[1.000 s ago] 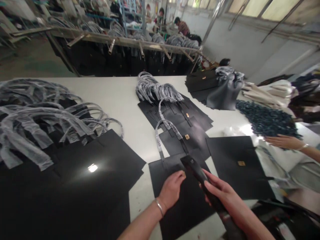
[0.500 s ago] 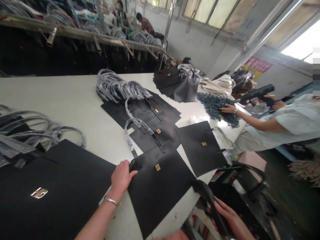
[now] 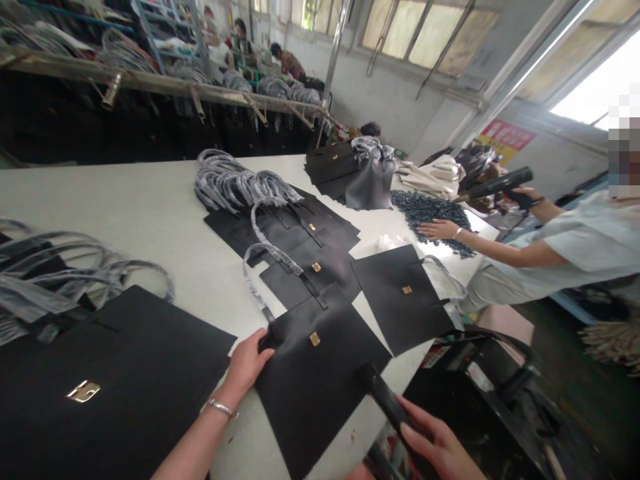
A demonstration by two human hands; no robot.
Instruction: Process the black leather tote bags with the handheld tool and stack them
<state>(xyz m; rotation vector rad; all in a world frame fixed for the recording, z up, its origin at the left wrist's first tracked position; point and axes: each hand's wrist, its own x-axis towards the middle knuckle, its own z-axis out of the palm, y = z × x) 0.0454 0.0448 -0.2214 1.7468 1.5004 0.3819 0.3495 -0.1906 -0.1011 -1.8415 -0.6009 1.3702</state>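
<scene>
In the head view a black leather bag panel (image 3: 320,387) lies on the white table, with a gold clasp (image 3: 314,339) and a handle (image 3: 267,253) wrapped in clear plastic. My left hand (image 3: 250,363), a silver bracelet at its wrist, grips the panel's upper left corner, thumb on top. Fingers closed, my right hand (image 3: 430,437) holds a thick black hand tool (image 3: 385,400) whose kind I cannot make out. The tool's far end is over the panel's right side; whether it touches is unclear. Another black panel (image 3: 400,313) with a gold clasp lies to the right.
Overlapping panels with wrapped handles (image 3: 240,183) lie farther back. A large black panel (image 3: 120,360) covers the near left. At right a co-worker's hand (image 3: 440,230) rests by a heap of small dark pieces (image 3: 425,210); their other hand holds a black tool (image 3: 500,183). A rack (image 3: 165,83) stands behind.
My right hand has brought the black tool left, from the panel's right edge to over the panel. My left hand keeps its corner. The co-worker's hand has shifted left.
</scene>
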